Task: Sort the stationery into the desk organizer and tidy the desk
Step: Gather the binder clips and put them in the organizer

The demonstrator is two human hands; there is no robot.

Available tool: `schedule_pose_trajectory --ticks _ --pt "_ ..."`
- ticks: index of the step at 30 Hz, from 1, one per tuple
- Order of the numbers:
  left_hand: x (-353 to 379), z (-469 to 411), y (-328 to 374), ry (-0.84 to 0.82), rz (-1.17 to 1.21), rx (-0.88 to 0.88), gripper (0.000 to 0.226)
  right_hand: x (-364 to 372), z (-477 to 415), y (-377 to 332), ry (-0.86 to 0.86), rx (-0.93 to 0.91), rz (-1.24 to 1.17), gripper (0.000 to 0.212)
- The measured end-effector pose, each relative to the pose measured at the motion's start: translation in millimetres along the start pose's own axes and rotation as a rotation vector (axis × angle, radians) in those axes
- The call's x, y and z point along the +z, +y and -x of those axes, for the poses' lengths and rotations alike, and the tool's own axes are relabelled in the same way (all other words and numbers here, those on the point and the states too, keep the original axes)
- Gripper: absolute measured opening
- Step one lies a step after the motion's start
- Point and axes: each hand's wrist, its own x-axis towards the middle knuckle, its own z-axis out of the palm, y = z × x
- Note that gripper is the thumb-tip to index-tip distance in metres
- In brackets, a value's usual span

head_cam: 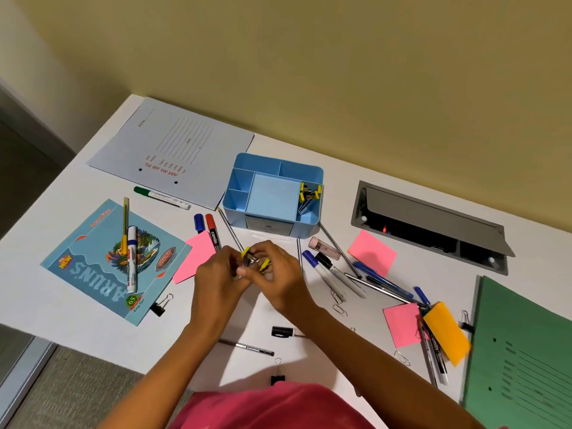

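Note:
A light blue desk organizer (309,226) stands at the middle back of the white desk (93,305), with yellow binder clips (309,193) in its right compartment. Just in front of it my left hand (218,275) and my right hand (280,277) meet, both pinching a small bunch of yellow binder clips (252,258). Red and blue markers (213,232) lie left of my hands. Pens and markers (340,274) are scattered to the right, and pink sticky notes (373,252) lie among them.
A blue notebook (93,264) with a marker and pen on it lies at left, a pale file cover (173,150) behind it. A green folder (523,351) sits at right, an open cable hatch (433,224) behind. Black binder clips (277,376), paper clips and an orange pad (447,332) lie near the front.

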Motion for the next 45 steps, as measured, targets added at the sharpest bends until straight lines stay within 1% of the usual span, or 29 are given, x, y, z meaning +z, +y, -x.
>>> schedule_pose_trajectory --ticks 2,4,6,9,12,15,20,24,26,28,31,37,42,45 --pt "3.6 -7.9 10.9 -0.009 0.056 0.045 0.024 -11.5 -8.0 -3.5 0.085 0.002 0.001 0.022" --pt "5.8 -17.8 19.6 -0.028 0.105 0.105 0.022 -27.5 -17.0 -5.8 0.113 0.001 0.011 0.015" --pt "6.9 -29.1 28.9 -0.068 0.179 0.140 0.024 -45.8 -26.5 -7.6 0.126 0.003 0.039 0.013" --pt "10.9 -46.9 43.3 -0.106 0.321 0.128 0.029 -70.9 -40.4 -8.4 0.199 -0.030 0.114 0.013" --pt "25.1 -67.4 50.7 -0.058 0.286 0.132 0.026 -91.1 -54.7 -6.1 0.279 -0.031 0.174 0.014" --pt "43.7 -90.2 52.5 -0.048 0.200 0.117 0.022 -102.5 -68.5 0.1 0.304 0.002 0.212 0.016" --pt "68.5 -115.7 55.8 -0.080 0.014 0.208 0.032 -101.2 -80.3 15.3 0.258 0.002 0.298 0.023" --pt "76.0 -123.4 59.1 -0.041 -0.022 0.227 0.030 -90.4 -89.1 31.6 0.174 0.052 0.424 0.024" --pt "78.6 -124.4 60.2 -0.017 -0.024 0.231 0.030 -84.8 -95.7 38.9 0.157 0.032 0.561 0.019" --pt "81.6 -123.3 59.9 -0.015 -0.039 0.225 0.029 -80.6 -100.7 40.6 0.144 0.011 0.646 0.014" --pt "85.2 -121.3 58.5 -0.028 -0.060 0.206 0.029 -76.7 -104.9 40.1 0.130 -0.023 0.706 0.017" --pt "81.3 -115.8 63.5 -0.054 0.042 0.171 0.028 -77.2 -105.4 46.0 0.123 -0.029 0.711 0.028" --pt "76.8 -111.4 61.2 -0.186 0.016 0.149 0.045 -84.0 -102.2 44.2 0.142 0.006 0.621 0.015" --pt "75.1 -113.4 59.2 -0.219 -0.003 0.136 0.045 -91.5 -97.3 39.4 0.098 0.083 0.548 0.005"
